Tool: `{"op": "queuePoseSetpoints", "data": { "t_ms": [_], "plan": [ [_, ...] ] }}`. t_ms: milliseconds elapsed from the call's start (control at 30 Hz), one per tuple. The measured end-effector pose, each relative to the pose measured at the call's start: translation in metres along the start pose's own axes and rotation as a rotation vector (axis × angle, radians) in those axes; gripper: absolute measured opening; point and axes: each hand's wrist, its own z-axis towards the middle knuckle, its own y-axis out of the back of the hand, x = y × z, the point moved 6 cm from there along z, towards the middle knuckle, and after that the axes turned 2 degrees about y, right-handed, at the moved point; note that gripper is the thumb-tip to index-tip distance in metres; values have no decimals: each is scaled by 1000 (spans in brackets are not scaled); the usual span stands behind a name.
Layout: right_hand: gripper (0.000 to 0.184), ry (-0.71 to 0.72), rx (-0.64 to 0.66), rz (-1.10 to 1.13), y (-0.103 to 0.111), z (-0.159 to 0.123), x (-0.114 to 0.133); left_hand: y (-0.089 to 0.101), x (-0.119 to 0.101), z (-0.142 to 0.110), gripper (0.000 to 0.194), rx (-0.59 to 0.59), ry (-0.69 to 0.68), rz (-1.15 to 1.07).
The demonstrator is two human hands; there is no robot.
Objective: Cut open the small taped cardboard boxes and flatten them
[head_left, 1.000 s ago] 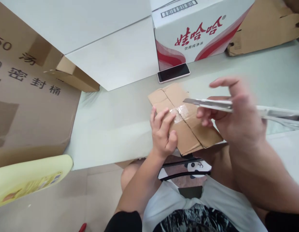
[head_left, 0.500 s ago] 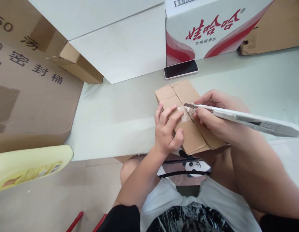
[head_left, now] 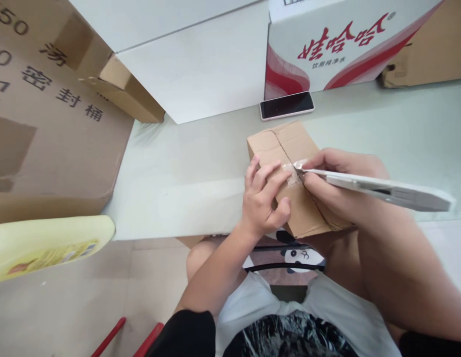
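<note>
A small cardboard box lies on the table near its front edge, with clear tape across its top seam. My left hand holds the box at its left side, its spread fingers bent over the top beside the tape. In my right hand is a white utility knife, gripped near the blade end with the handle pointing right. The blade tip meets the taped seam; how deep it goes is hidden by my fingers.
Behind the box a phone lies on the table before a white and red carton. A large brown carton and a pale yellow bottle stand at the left. Flattened cardboard is at back right.
My right hand has come down to the box, bringing the knife blade from above it onto the taped seam. The left hand stays on the box. The view has shifted slightly.
</note>
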Motion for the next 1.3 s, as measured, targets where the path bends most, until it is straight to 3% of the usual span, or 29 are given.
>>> {"op": "queuePoseSetpoints", "data": {
  "t_ms": [133, 333, 600, 700, 933, 1100, 1300],
  "plan": [
    [7, -15, -52, -24, 3, -7, 0, 0, 0, 0, 44, 6, -10, -4],
    [9, 81, -104, -14, 7, -12, 7, 1, -2, 0, 42, -22, -16, -28],
    [8, 90, 72, -122, -1, -5, 8, -1, 0, 0, 45, -19, -14, 24],
    [11, 86, 100, -65, 0, -8, 7, 0, -2, 1, 46, -30, -22, 34],
    [15, 82, 33, 170, 5, -7, 8, -7, 4, 0, 53, -68, -34, 51],
    [27, 106, -69, 159, 1, 4, 6, -18, 19, -1, 65, -117, 6, 71],
    [35, 164, -98, 89, 2, 5, -1, -24, 26, 1, 71, -137, 23, -10]
  ]
}}
